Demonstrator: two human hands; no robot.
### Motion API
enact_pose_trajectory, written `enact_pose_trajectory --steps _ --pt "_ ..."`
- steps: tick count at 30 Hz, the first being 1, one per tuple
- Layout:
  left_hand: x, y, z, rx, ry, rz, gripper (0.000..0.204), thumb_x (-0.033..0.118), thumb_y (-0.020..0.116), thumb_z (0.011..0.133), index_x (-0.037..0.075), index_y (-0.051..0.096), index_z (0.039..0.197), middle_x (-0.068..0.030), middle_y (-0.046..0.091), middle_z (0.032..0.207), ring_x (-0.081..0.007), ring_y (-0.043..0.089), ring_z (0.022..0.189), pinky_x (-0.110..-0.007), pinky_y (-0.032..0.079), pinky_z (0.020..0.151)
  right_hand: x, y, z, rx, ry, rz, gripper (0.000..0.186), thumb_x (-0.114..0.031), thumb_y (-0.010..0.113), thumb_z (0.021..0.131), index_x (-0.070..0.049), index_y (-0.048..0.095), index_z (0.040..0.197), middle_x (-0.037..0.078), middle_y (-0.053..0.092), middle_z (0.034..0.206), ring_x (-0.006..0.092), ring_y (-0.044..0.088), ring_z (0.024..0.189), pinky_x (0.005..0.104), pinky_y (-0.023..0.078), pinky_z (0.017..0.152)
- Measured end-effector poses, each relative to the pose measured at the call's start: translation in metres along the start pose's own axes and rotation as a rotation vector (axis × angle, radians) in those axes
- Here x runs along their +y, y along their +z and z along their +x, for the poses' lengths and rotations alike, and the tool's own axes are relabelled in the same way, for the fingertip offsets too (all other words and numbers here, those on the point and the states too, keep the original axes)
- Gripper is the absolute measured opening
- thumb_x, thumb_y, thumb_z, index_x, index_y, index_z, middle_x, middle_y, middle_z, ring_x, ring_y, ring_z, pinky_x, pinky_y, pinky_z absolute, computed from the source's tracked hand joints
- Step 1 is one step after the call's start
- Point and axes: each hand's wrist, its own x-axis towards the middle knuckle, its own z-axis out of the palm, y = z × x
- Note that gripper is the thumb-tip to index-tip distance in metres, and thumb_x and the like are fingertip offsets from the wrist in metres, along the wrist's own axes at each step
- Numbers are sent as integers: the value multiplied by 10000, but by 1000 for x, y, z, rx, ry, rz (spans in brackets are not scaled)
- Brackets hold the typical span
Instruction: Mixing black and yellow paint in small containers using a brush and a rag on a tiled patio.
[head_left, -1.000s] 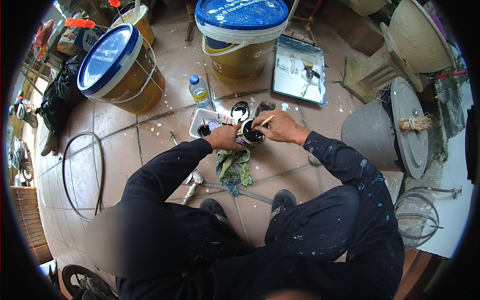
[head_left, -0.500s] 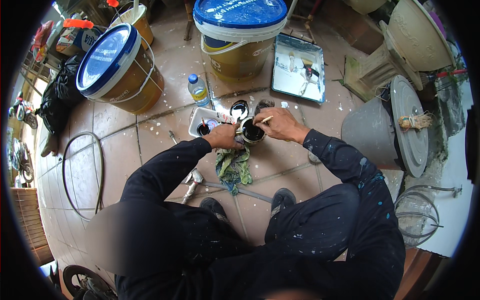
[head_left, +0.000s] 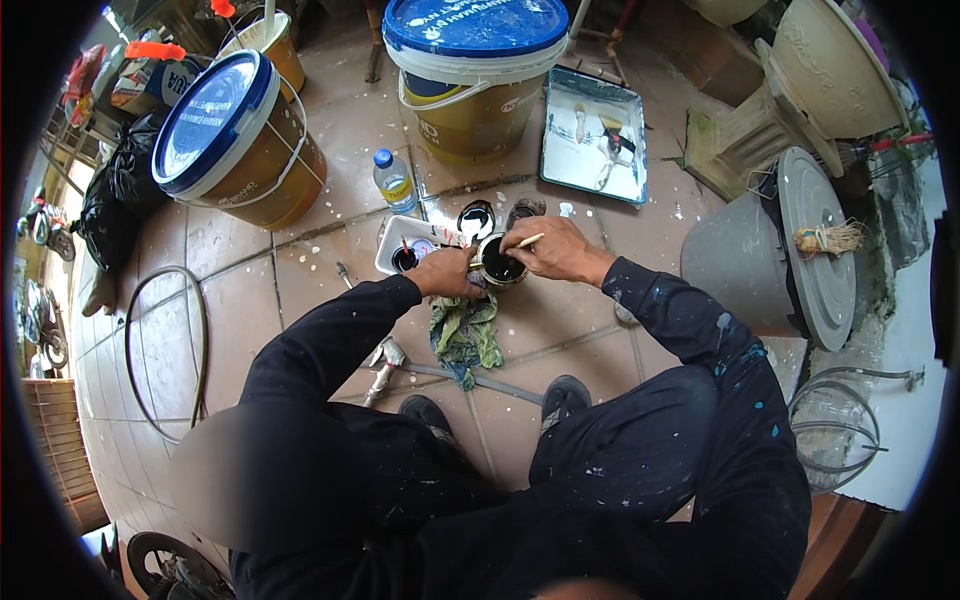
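Between my hands stands a small round can (head_left: pixel 504 284) of dark paint. My left hand (head_left: pixel 445 273) is closed on the can's left side. My right hand (head_left: pixel 565 250) pinches a thin pale stick (head_left: pixel 532 239) over the can's mouth; its lower end is hidden by the fingers and dark paint. Below my left hand a green, paint-stained rag (head_left: pixel 465 335) trails onto the tiles. Beyond the can lies a paint-smeared lid (head_left: pixel 476 219). A white plastic tub (head_left: pixel 390 240) with a small cup of dark liquid in it sits left of the can.
A plastic bottle (head_left: pixel 394 183) stands behind the tub. Two large blue-lidded buckets (head_left: pixel 470 115) (head_left: pixel 245 150) and a paint tray (head_left: pixel 625 185) with a brush in it stand farther off. At right is a grey bin (head_left: pixel 735 260). A spray gun (head_left: pixel 382 370) and hose lie near my feet.
My right hand has shifted slightly left with the stick over the can. My left hand stays at the can's side. The whole view has moved a little.
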Motion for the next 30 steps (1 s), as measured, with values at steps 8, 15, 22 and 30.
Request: enact_pose_trajectory --steps 8,15,22,30 --pt "2 1 3 -10 8 14 871 531 858 770 -41 560 1355 -286 732 1091 -429 717 1041 -489 565 918 2 2 -3 28 -22 12 210 -234 689 893 -146 796 1051 103 778 1020 340 728 960 452 572 846" --pt "-1 2 2 5 20 32 866 528 853 772 -58 565 1341 -284 734 1073 -421 726 1024 -481 576 905 -2 3 -1 -109 0 80 182 -202 677 904 -151 796 1030 108 764 983 341 719 939 455 571 825" --pt "-1 3 1 -3 9 41 873 541 854 770 -57 566 1336 -284 734 1071 -417 728 1021 -480 575 902 -11 -1 2 -165 53 -2 180 -206 683 913 -143 797 1037 108 768 1046 345 710 1002 447 570 855" --pt "-1 1 1 -19 17 19 875 543 854 769 -51 566 1342 -274 737 1063 -415 728 1020 -476 577 898 -8 2 3 -160 17 -39 172 -199 679 918 -159 803 1031 97 765 1037 348 709 983 462 570 856"
